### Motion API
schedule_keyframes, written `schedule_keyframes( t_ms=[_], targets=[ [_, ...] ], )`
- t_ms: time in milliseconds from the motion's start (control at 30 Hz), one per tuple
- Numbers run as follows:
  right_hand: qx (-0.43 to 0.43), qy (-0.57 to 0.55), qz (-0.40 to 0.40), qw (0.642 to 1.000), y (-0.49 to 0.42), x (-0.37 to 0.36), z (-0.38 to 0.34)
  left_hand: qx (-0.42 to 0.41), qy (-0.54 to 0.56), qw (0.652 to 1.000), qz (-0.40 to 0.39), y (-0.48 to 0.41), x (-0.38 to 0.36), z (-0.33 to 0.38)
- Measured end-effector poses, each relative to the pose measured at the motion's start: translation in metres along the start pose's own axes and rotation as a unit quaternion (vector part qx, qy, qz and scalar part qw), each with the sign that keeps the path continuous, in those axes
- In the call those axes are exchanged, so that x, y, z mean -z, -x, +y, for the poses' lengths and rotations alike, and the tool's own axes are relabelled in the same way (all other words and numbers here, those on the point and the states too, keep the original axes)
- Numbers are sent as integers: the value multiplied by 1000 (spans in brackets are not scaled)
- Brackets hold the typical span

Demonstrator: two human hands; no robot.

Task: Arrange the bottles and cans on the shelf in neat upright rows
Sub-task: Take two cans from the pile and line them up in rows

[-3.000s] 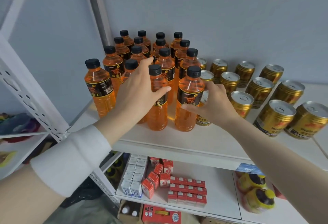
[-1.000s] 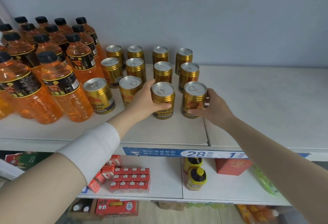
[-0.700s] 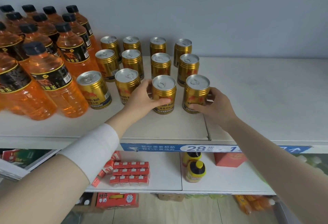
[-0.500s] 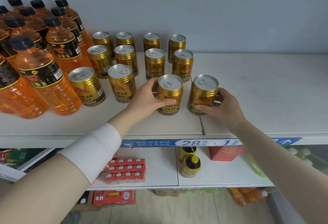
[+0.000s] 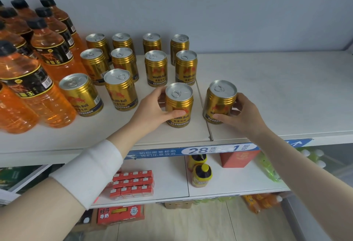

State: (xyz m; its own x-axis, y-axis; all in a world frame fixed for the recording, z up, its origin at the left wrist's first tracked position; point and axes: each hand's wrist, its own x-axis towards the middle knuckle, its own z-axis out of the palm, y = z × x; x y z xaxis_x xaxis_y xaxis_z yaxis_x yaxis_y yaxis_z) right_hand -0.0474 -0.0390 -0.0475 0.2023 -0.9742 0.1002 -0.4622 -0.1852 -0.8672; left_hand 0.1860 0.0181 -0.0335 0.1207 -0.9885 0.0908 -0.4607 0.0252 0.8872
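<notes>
A gold metal drink can [image 5: 179, 105] with a silver pull-tab lid stands upright near the front edge of the white shelf board [image 5: 277, 91]. The left hand [image 5: 150, 110] grips it, thumb across its label and fingers behind. Just to its right, apart from it, a second gold can [image 5: 219, 101] is held by the right hand [image 5: 242, 114], fingers wrapped round its right side. It leans slightly, and whether its base sits flat is hard to tell. Ten more gold cans [image 5: 155, 67] stand upright in rows behind and to the left. At the shelf's left end crowd orange plastic bottles [image 5: 49, 49] with black caps. A white wristband [image 5: 87, 172] circles the left forearm.
</notes>
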Motion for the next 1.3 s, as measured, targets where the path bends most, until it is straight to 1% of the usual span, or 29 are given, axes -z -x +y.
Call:
schedule_keyframes(
  t_ms=[367,767,967,1100,1300],
  targets=[
    [1,8,0,1000,0,6,5,-10,-10,1000,3,0,-5,1],
    [-6,13,-21,1000,2,5,6,2,43,998,-37,4,-9,-5],
    [-2,37,-14,999,5,6,7,1,25,1000,-16,4,-12,-7],
    [-5,41,-29,999,3,10,7,4,23,999,-25,1,-10,-6],
    [2,36,-44,998,3,14,10,1,18,1000,-15,1,-13,-6]
  ],
)
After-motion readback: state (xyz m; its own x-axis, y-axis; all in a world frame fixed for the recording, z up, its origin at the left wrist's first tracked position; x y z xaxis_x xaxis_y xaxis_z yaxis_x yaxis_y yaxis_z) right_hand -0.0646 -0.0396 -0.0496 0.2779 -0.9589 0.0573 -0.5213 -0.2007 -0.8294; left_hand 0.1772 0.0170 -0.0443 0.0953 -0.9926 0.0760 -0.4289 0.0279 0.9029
